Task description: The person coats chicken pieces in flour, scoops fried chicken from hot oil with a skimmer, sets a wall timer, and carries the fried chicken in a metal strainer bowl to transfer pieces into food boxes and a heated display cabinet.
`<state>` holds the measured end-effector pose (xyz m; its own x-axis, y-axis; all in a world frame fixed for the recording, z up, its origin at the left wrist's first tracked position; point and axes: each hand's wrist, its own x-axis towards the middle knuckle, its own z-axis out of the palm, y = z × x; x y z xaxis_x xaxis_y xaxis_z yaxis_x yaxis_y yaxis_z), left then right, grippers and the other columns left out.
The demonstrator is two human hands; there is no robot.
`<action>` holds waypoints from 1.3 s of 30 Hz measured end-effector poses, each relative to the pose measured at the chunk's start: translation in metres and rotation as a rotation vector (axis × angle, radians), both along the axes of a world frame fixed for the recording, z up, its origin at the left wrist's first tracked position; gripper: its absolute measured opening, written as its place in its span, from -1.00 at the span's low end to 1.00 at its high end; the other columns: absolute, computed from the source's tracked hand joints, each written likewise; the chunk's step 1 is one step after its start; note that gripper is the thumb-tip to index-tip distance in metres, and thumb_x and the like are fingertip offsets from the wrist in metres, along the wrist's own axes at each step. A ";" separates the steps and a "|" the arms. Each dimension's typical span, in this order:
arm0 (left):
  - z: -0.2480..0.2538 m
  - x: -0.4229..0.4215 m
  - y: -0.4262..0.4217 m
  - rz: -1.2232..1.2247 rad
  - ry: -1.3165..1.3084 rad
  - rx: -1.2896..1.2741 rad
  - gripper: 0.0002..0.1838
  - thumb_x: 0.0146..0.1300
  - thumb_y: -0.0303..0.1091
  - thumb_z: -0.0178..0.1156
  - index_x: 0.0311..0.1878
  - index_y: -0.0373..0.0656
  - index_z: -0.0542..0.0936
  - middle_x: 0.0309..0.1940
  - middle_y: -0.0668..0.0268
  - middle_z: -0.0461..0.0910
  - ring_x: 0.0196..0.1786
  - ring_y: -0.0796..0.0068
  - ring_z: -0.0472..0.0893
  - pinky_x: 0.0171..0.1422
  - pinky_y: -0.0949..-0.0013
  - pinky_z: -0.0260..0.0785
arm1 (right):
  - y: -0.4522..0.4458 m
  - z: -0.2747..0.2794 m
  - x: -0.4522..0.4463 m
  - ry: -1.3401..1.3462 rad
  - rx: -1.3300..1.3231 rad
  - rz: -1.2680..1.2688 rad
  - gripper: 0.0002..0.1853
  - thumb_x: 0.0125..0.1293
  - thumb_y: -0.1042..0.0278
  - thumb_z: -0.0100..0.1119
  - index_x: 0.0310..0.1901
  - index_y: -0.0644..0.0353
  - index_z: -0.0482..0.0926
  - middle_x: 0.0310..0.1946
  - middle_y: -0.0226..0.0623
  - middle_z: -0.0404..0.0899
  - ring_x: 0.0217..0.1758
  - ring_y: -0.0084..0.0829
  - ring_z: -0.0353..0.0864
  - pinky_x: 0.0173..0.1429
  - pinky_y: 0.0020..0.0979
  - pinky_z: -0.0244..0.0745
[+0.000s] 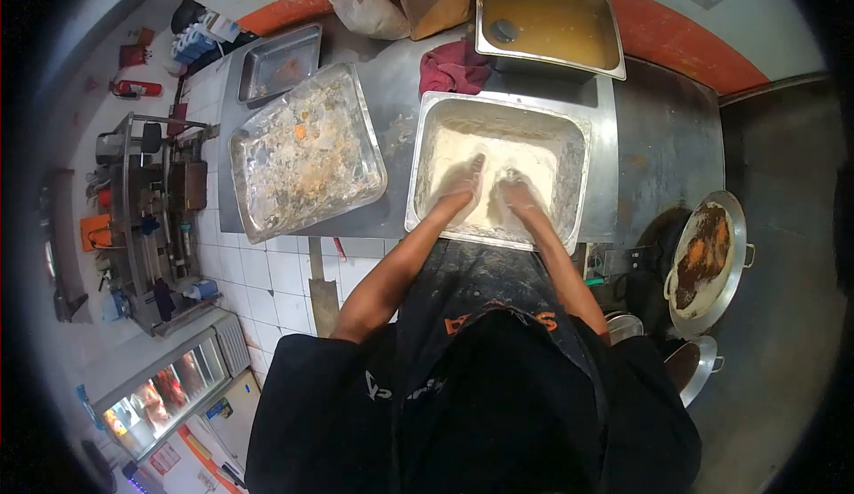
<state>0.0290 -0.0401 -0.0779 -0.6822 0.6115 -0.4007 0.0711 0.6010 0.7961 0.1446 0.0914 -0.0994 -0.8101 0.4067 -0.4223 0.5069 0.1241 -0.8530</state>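
Observation:
Both of my hands are inside a deep steel pan [500, 100] that holds pale, flour-like powder [489, 143]. My left hand [467, 183], dusted white, points away from me with its fingers stretched out against the powder. Close beside it on the right, my right hand [518, 195] reaches down into the powder. Its fingertips are coated and partly covered, so their shape is unclear. I cannot make out any piece of food in either hand.
Left stands a tray [378, 152] crusted with flour and crumbs, and behind it a smaller pan [318, 45]. Behind the flour pan are a red cloth [455, 69] and a pan of yellowish liquid [551, 18]. Wide pans of dark oil [703, 267] sit right.

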 end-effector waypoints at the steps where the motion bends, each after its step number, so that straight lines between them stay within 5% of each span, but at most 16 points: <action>1: 0.036 0.003 0.008 -0.074 -0.145 -0.078 -0.15 0.25 0.36 -0.39 0.14 -0.29 0.41 0.03 -0.14 0.44 0.17 0.06 0.39 0.24 0.16 0.13 | -0.014 0.041 -0.008 -0.061 0.045 0.020 -0.51 0.29 0.00 -0.12 -0.07 0.35 0.48 -0.18 -0.22 0.53 -0.16 -0.37 0.49 -0.10 -0.32 0.38; 8: 0.045 -0.015 0.000 0.064 -0.362 -0.207 -0.16 0.25 0.35 -0.38 0.23 -0.26 0.32 0.18 -0.11 0.32 0.29 0.03 0.26 0.36 0.22 0.00 | 0.010 0.020 0.004 -0.026 -0.665 -0.238 -0.28 0.18 -0.06 0.07 0.19 0.42 0.26 0.05 0.07 0.44 0.18 -0.15 0.38 0.22 -0.31 0.22; 10: 0.040 -0.010 -0.011 -0.323 0.165 -0.009 -0.14 0.26 0.35 -0.40 0.26 -0.30 0.26 0.21 -0.15 0.27 0.31 0.01 0.22 0.37 0.20 -0.02 | -0.006 0.017 0.001 -0.126 0.018 -0.073 -0.54 0.29 0.12 -0.02 0.03 0.37 0.44 -0.15 -0.14 0.52 -0.02 -0.33 0.43 0.14 -0.36 0.28; 11: 0.036 -0.006 0.002 -0.101 -0.090 -0.187 -0.15 0.27 0.33 -0.36 0.25 -0.33 0.26 0.19 -0.16 0.30 0.31 0.03 0.24 0.35 0.20 0.02 | -0.015 0.017 0.001 -0.065 0.106 -0.003 -0.53 0.29 0.17 -0.02 0.09 0.39 0.39 -0.02 -0.11 0.49 0.04 -0.33 0.41 0.20 -0.37 0.23; 16: 0.066 -0.014 -0.002 0.122 -0.279 -0.004 -0.11 0.23 0.39 -0.35 0.16 -0.34 0.37 0.13 -0.08 0.38 0.24 0.05 0.32 0.31 0.25 0.08 | 0.010 0.046 -0.001 -0.030 -0.342 0.141 -0.51 0.29 0.20 -0.07 0.18 0.32 0.32 0.11 -0.02 0.42 0.15 -0.19 0.38 0.25 -0.34 0.20; 19: 0.072 -0.019 -0.004 0.053 -0.289 -0.178 -0.11 0.23 0.39 -0.32 0.19 -0.34 0.35 0.16 -0.01 0.38 0.25 0.16 0.33 0.31 0.29 0.10 | 0.019 0.031 0.010 -0.144 0.723 0.467 -0.58 0.35 0.19 -0.21 0.14 0.25 0.38 0.04 0.10 0.41 0.11 0.06 0.35 0.26 -0.22 0.21; 22: 0.072 -0.005 0.001 -0.019 -0.291 -0.107 -0.13 0.22 0.38 -0.29 0.22 -0.30 0.33 0.12 0.00 0.42 0.22 0.18 0.37 0.27 0.28 0.13 | 0.004 0.079 -0.007 -0.169 0.341 0.671 -0.58 0.36 0.20 -0.24 0.14 0.24 0.36 0.04 0.11 0.42 0.12 0.03 0.36 0.30 -0.22 0.17; 23: 0.071 0.002 0.005 0.039 -0.283 0.047 -0.13 0.22 0.38 -0.27 0.23 -0.28 0.32 0.08 -0.02 0.45 0.18 0.16 0.40 0.25 0.27 0.16 | -0.004 0.006 0.000 -0.118 0.379 0.486 -0.61 0.34 0.21 -0.21 0.07 0.25 0.41 0.03 0.11 0.42 0.08 -0.02 0.40 0.27 -0.22 0.20; 27: 0.036 -0.005 0.008 0.208 -0.327 0.127 -0.24 0.27 0.31 -0.29 0.24 -0.16 0.32 0.02 -0.12 0.45 0.14 0.06 0.41 0.23 0.23 0.17 | -0.005 0.072 0.000 0.056 -0.077 0.006 -0.63 0.33 0.18 -0.21 0.01 0.18 0.48 0.01 0.06 0.44 0.05 -0.04 0.43 0.27 -0.21 0.19; 29: 0.029 -0.017 -0.004 -0.490 0.307 -0.210 -0.33 0.33 0.22 -0.34 0.22 -0.12 0.33 -0.07 -0.17 0.47 0.05 -0.02 0.45 0.17 0.18 0.21 | 0.018 0.043 0.004 -0.170 0.423 0.520 -0.62 0.32 0.15 -0.21 0.07 0.06 0.46 0.03 0.04 0.44 0.08 -0.03 0.42 0.26 -0.20 0.19; 30: 0.031 -0.015 -0.004 -0.490 0.298 -0.214 -0.33 0.33 0.22 -0.34 0.22 -0.12 0.33 -0.07 -0.17 0.47 0.05 -0.02 0.45 0.17 0.18 0.21 | 0.015 0.040 0.005 -0.175 0.415 0.523 -0.62 0.32 0.15 -0.21 0.07 0.06 0.46 0.03 0.04 0.44 0.08 -0.03 0.42 0.26 -0.20 0.19; 32: 0.036 -0.010 0.001 -0.365 0.130 -0.315 -0.56 0.37 -0.04 -0.22 0.10 -0.13 0.42 -0.16 -0.10 0.51 -0.06 0.10 0.50 0.14 0.18 0.22 | 0.009 0.032 0.006 -0.346 0.633 0.527 -0.62 0.31 0.18 -0.22 0.11 -0.01 0.45 0.03 0.04 0.45 0.09 -0.03 0.41 0.24 -0.20 0.22; 33: 0.005 0.010 -0.006 -0.172 0.260 0.019 -0.44 0.35 0.11 -0.25 -0.01 -0.20 0.47 -0.28 -0.06 0.56 -0.13 0.10 0.53 0.07 0.17 0.25 | 0.004 0.039 0.011 -0.171 0.609 0.540 -0.62 0.31 0.19 -0.19 0.09 0.01 0.46 0.04 0.05 0.44 0.08 -0.04 0.43 0.22 -0.22 0.24; 36: 0.046 0.001 0.015 -0.134 -0.167 -0.112 -0.23 0.27 0.32 -0.32 -0.12 -0.30 0.53 -0.30 -0.11 0.55 -0.14 0.05 0.54 -0.04 0.16 0.29 | -0.005 0.063 -0.011 -0.114 0.322 0.465 -0.62 0.27 0.17 -0.08 0.08 0.08 0.46 0.05 0.06 0.44 0.07 -0.09 0.46 0.25 -0.27 0.25; 38: 0.036 0.007 0.011 0.199 -0.040 0.043 -0.16 0.21 0.40 -0.29 -0.28 -0.35 0.56 -0.41 -0.08 0.54 -0.21 0.11 0.52 -0.08 0.17 0.26 | -0.004 0.024 0.005 -0.008 0.192 0.035 -0.59 0.24 0.16 -0.01 0.07 0.18 0.44 -0.02 0.05 0.49 0.07 -0.15 0.48 0.25 -0.29 0.26; 39: 0.046 -0.005 0.005 0.161 -0.083 -0.050 -0.15 0.22 0.40 -0.30 -0.24 -0.36 0.55 -0.38 -0.07 0.54 -0.20 0.12 0.52 -0.06 0.17 0.26 | 0.015 0.027 0.003 -0.022 0.228 0.225 -0.59 0.27 0.17 -0.04 0.10 0.18 0.42 -0.01 0.06 0.49 0.11 -0.16 0.45 0.28 -0.28 0.22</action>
<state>0.0239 -0.0354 -0.0318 -0.7328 0.4750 -0.4872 -0.0939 0.6386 0.7638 0.1477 0.1066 -0.0725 -0.8820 0.3045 -0.3596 0.4634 0.4219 -0.7793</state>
